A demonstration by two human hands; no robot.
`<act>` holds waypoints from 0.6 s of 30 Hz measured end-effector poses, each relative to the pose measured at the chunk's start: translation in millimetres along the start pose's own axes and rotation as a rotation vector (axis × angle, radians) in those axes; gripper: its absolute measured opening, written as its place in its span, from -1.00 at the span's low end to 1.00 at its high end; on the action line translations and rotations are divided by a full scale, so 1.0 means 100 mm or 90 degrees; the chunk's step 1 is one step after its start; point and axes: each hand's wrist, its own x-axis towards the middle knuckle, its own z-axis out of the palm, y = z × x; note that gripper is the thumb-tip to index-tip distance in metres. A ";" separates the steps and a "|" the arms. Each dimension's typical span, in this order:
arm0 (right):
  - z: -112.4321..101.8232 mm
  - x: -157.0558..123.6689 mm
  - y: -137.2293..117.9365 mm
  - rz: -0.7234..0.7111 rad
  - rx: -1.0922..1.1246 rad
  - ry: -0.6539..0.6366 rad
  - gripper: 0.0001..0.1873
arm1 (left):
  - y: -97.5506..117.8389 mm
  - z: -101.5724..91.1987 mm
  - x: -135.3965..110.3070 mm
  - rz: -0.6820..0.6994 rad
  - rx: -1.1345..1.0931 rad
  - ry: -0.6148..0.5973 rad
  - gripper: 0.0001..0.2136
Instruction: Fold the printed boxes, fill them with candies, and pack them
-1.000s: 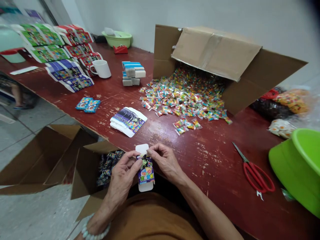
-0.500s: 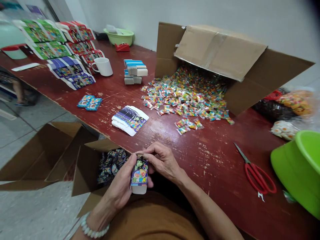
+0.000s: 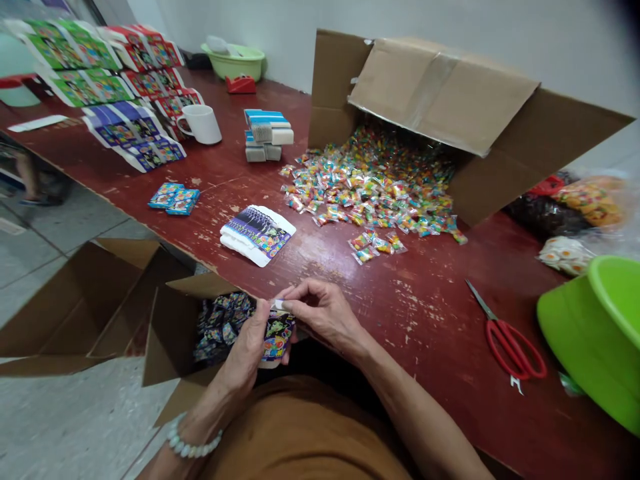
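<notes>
A small printed candy box (image 3: 278,331), purple and black with cartoon pictures, is in my left hand (image 3: 244,357), which is wrapped round its sides. At the box's top end my right hand (image 3: 327,317) pinches a white flap between thumb and fingers. Just beyond, a stack of flat purple box blanks (image 3: 260,233) lies on the table. Farther right, a few wrapped candies (image 3: 373,247) sit apart from a large pile of wrapped candies (image 3: 370,187). Below my left hand, an open carton (image 3: 165,340) holds many dark filled packets (image 3: 225,327).
A big cardboard box (image 3: 435,93) lies tipped with candies spilling out. Red-handled scissors (image 3: 515,347) and a green bucket (image 3: 595,340) are at right. A white mug (image 3: 201,125), blue boxes (image 3: 183,201) and stacked folded blanks (image 3: 135,133) stand at left. A person's foot shows far left.
The box has tilted in my left hand, so its open lower end shows less. The white flap at its top now shows under my right fingers. The view has shifted slightly.
</notes>
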 end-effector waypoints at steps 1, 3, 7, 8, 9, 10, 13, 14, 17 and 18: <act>-0.02 -0.02 -0.01 -0.017 -0.033 -0.020 -0.71 | -0.02 -0.01 0.01 -0.008 0.015 0.007 -0.25; -0.05 -0.05 -0.03 -0.039 -0.105 -0.052 -0.73 | -0.03 -0.01 0.03 -0.022 0.043 0.020 -0.22; -0.09 -0.05 -0.02 -0.056 -0.192 -0.013 -0.78 | 0.00 0.03 0.04 -0.022 0.085 0.026 -0.23; -0.09 -0.04 -0.01 -0.050 -0.187 -0.001 -0.79 | 0.02 0.04 0.04 -0.021 0.087 0.023 -0.26; -0.09 -0.03 0.00 -0.037 -0.173 0.007 -0.78 | 0.04 0.05 0.03 -0.022 0.083 0.020 -0.30; -0.08 -0.01 0.01 -0.021 -0.152 0.015 -0.76 | 0.06 0.05 0.02 -0.027 0.077 0.018 -0.35; -0.06 0.02 0.00 0.024 -0.082 0.027 -0.72 | 0.10 0.05 0.01 -0.057 0.042 0.009 -0.43; -0.05 0.02 0.00 0.036 -0.063 0.019 -0.72 | 0.10 0.05 0.01 -0.062 0.028 0.000 -0.44; -0.06 0.00 0.00 0.046 -0.039 -0.020 -0.76 | 0.11 0.02 0.02 -0.049 0.000 -0.042 -0.43; -0.07 -0.01 0.00 0.031 -0.056 -0.018 -0.78 | 0.10 0.01 0.02 -0.045 0.001 -0.055 -0.42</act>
